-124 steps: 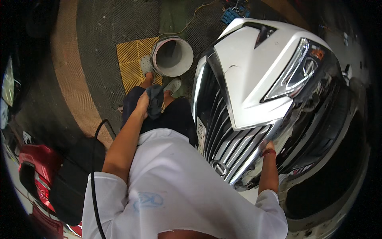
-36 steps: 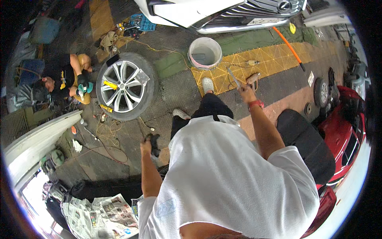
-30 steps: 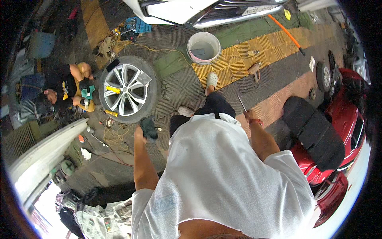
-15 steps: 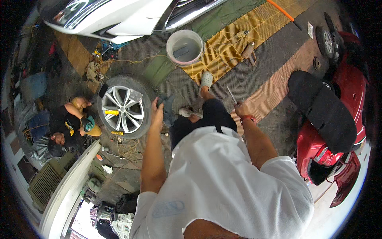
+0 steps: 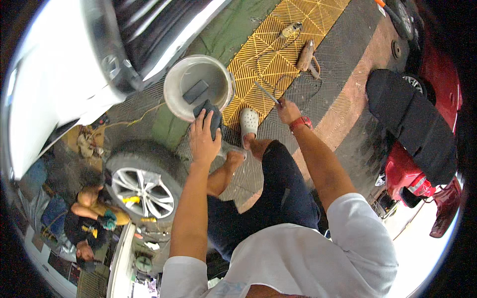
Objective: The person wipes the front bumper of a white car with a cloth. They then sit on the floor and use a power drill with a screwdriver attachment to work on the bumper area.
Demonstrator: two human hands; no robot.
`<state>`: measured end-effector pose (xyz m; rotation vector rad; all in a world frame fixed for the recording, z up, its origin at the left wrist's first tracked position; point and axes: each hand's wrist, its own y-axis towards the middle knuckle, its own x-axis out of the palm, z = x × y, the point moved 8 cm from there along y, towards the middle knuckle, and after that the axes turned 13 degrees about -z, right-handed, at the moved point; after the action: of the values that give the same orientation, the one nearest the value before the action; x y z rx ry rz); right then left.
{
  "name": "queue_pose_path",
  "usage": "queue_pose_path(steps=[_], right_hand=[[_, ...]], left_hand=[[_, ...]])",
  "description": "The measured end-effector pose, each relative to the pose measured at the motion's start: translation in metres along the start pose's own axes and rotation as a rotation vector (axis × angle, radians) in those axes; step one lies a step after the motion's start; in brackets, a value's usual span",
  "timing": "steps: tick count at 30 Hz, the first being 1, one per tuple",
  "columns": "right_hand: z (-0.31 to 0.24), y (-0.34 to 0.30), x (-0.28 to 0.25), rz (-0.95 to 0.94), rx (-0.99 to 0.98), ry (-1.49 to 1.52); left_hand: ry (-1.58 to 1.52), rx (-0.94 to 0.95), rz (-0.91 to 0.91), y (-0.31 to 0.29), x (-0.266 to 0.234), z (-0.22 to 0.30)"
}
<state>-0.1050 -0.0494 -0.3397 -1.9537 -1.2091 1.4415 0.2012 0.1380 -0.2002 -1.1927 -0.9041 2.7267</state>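
Observation:
My left hand holds a dark grey cloth, its fingers pressed over it at the near rim of a whitish bucket. Greyish water fills part of the bucket, and a dark rectangular block shows inside. Off to the right, my right hand is closed round a slim, grey metal tool that points up and left; its exact kind I cannot make out. A red band circles my right wrist.
A wheel with a silver rim lies at left, near a seated co-worker in gloves. A white car stands upper left. A brown heat gun and a cord lie by yellow floor tiles. Red car parts stand right.
My view has shifted toward the bucket and white car. My left hand, with the cloth, has moved from beside the wheel to the bucket's rim. My right hand still holds the metal tool.

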Motion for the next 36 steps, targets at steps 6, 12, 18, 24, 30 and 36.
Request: queue_pose_path(steps=[6,12,18,24,30,36], right_hand=[[0.047,0.147,0.011,0.064,-0.149,-0.093],[0.077,0.219,0.007,0.213,-0.187,0.02],[-0.009,0.163,-0.076,0.509,-0.497,0.118],[-0.141,0.011,-0.072,-0.092,-0.877,0.286],[0.308,0.266,-0.075,0.299,-1.01,1.559],[0.476,0.328,-0.086,0.5,0.01,-0.013]], left_hand=[[0.212,0.066,-0.062,0.064,0.115,-0.071],[0.511,0.088,0.322,0.06,0.171,-0.105],[0.255,0.046,0.226,0.046,0.118,-0.059],[-0.834,0.296,0.189,0.084,0.056,0.026],[-1.245,0.221,0.233,0.086,0.041,-0.005],[-0.847,0.139,0.962,-0.082,-0.07,-0.075]])
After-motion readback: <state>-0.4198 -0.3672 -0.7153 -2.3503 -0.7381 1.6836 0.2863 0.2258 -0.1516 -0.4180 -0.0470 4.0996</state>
